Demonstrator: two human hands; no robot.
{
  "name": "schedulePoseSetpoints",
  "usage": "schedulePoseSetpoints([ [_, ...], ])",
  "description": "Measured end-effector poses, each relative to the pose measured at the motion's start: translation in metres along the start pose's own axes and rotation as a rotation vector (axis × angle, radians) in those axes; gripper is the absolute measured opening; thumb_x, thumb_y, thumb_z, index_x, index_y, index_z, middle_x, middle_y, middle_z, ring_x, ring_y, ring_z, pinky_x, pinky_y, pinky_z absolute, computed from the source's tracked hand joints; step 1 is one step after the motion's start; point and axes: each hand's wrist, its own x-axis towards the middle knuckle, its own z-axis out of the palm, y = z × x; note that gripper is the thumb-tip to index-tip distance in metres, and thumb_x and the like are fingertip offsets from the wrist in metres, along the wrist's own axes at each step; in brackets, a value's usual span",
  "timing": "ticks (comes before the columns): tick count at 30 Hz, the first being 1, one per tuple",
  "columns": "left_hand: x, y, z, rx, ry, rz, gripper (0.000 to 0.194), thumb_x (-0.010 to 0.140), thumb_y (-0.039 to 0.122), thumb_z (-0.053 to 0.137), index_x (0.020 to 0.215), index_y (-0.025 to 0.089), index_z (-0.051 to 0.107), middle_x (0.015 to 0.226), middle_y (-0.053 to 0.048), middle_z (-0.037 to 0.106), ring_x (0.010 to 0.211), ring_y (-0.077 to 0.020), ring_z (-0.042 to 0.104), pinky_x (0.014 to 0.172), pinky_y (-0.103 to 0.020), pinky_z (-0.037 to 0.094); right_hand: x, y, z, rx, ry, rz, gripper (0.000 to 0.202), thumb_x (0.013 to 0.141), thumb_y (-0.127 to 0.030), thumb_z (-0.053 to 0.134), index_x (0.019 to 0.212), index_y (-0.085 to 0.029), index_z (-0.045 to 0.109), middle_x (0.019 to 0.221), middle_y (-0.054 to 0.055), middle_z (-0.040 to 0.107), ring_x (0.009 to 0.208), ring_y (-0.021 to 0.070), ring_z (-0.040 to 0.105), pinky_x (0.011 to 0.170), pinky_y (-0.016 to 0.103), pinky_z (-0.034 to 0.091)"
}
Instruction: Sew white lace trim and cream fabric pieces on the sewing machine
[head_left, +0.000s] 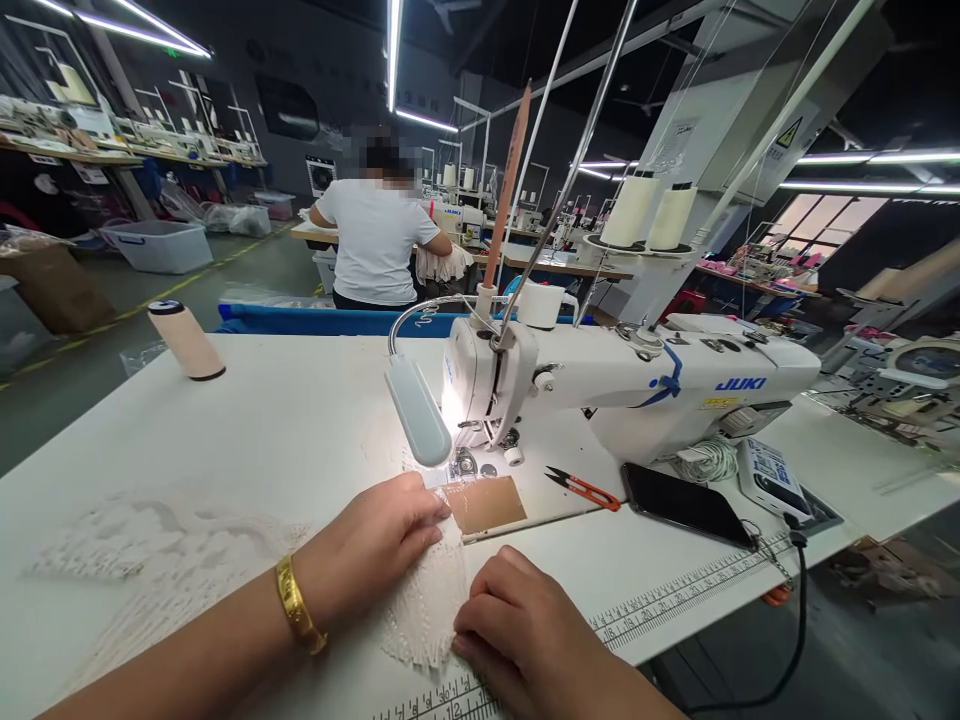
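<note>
Now, cloth (424, 610): laid just before the machine (600, 370).
Left hand (394, 530): cloth pinched, machine side.
Right hand (517, 620): fingers curled at cloth's edge; grip cannot be told.
Gathers (427, 645): best kept flat, untugged.

we see a white sewing machine (600, 365) with blue lettering (740, 384), and left of it a peach thread spool (186, 343) with black ends. in front of the machine we find cream fabric (426, 615), a brown patch (487, 506), orange-handled snips (592, 492), a black phone (686, 505) and a ruler strip (675, 592) marked in black; behind it, two cream cones (630, 212).
</note>
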Motion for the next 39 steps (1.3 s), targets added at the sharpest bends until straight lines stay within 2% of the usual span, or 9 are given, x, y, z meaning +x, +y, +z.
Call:
schedulePoseSetpoints([
  [5,0.002,-0.002,0.004,-0.078,0.122,0.042,0.026,0.095,0.028,0.048,0.104,0.024,0.072,0.092,-0.004,0.063,0.088,-0.0215,0.059,0.076,-0.033,0.045,-0.002,0.002,-0.001,0.005,0.011,-0.013,0.006,0.101,-0.02,0.058,0.095,-0.021,0.06,0.087,0.002,0.058,0.079,0.0173,0.048,0.069,0.028,0.039],
  [11,0.004,-0.003,0.006,-0.056,0.123,0.014,0.022,0.093,0.028,0.05,0.103,0.021,0.068,0.098,-0.006,0.065,0.092,-0.0249,0.06,0.08,-0.038,0.047,0.0,0.001,0.001,-0.061,0.024,-0.049,0.01,0.1,-0.02,0.056,0.09,-0.021,0.058,0.087,0.003,0.059,0.077,0.0178,0.05,0.067,0.028,0.04],
  [15,0.0,-0.002,0.005,-0.096,0.189,-0.018,0.027,0.09,0.027,0.054,0.116,0.022,0.06,0.112,-0.007,0.066,0.099,-0.0259,0.061,0.085,-0.04,0.048,0.0,0.003,0.006,-0.1,0.07,-0.114,0.014,0.101,-0.02,0.055,0.087,-0.02,0.057,0.084,0.002,0.059,0.073,0.0166,0.048,0.062,0.027,0.038],
  [18,-0.003,0.0,0.0,-0.102,0.158,-0.099,0.023,0.092,0.027,0.05,0.112,0.02,0.059,0.106,-0.007,0.066,0.092,-0.0259,0.061,0.081,-0.04,0.047,-0.001,0.005,0.01,-0.104,0.081,-0.127,0.015,0.1,-0.02,0.056,0.085,-0.02,0.055,0.082,0.002,0.057,0.072,0.016,0.048,0.061,0.027,0.036],
  [22,-0.003,-0.001,-0.002,-0.115,0.161,-0.101,0.022,0.091,0.021,0.045,0.107,0.02,0.059,0.104,-0.007,0.065,0.092,-0.0254,0.059,0.08,-0.04,0.046,-0.001,0.004,0.003,-0.037,0.021,-0.085,0.013,0.101,-0.024,0.059,0.088,-0.021,0.057,0.083,0.001,0.057,0.074,0.016,0.05,0.062,0.027,0.038],
  [25,-0.002,-0.004,0.0,-0.121,0.169,-0.08,0.025,0.09,0.02,0.046,0.111,0.02,0.06,0.106,-0.007,0.064,0.094,-0.0255,0.059,0.082,-0.04,0.046,0.007,-0.001,-0.012,0.067,-0.086,0.015,0.006,0.102,-0.028,0.061,0.105,-0.022,0.06,0.092,0.002,0.059,0.083,0.0181,0.054,0.07,0.029,0.043],
  [30,0.0,-0.006,0.002,-0.113,0.163,-0.067,0.022,0.088,0.018,0.046,0.106,0.02,0.058,0.107,-0.006,0.066,0.094,-0.0248,0.06,0.08,-0.038,0.046,0.031,0.003,-0.027,-0.025,-0.086,0.081,0.027,0.104,-0.018,0.053,0.131,-0.022,0.056,0.102,0.006,0.058,0.092,0.023,0.05,0.078,0.035,0.046],
  [37,-0.002,-0.009,0.003,-0.097,0.17,-0.012,0.029,0.088,0.013,0.048,0.111,0.023,0.062,0.108,-0.004,0.067,0.094,-0.0225,0.061,0.078,-0.034,0.047,0.044,0.019,-0.012,-0.185,-0.097,0.118,0.025,0.096,-0.012,0.063,0.12,-0.017,0.063,0.099,0.008,0.056,0.093,0.0264,0.046,0.084,0.043,0.047],
  [39,-0.002,-0.01,0.006,-0.08,0.168,0.017,0.025,0.091,0.014,0.046,0.105,0.022,0.064,0.104,-0.005,0.065,0.091,-0.0212,0.06,0.078,-0.034,0.047,0.043,0.019,-0.011,-0.197,-0.105,0.123,0.021,0.096,-0.012,0.063,0.117,-0.016,0.063,0.099,0.008,0.056,0.093,0.0262,0.045,0.085,0.044,0.047],
])
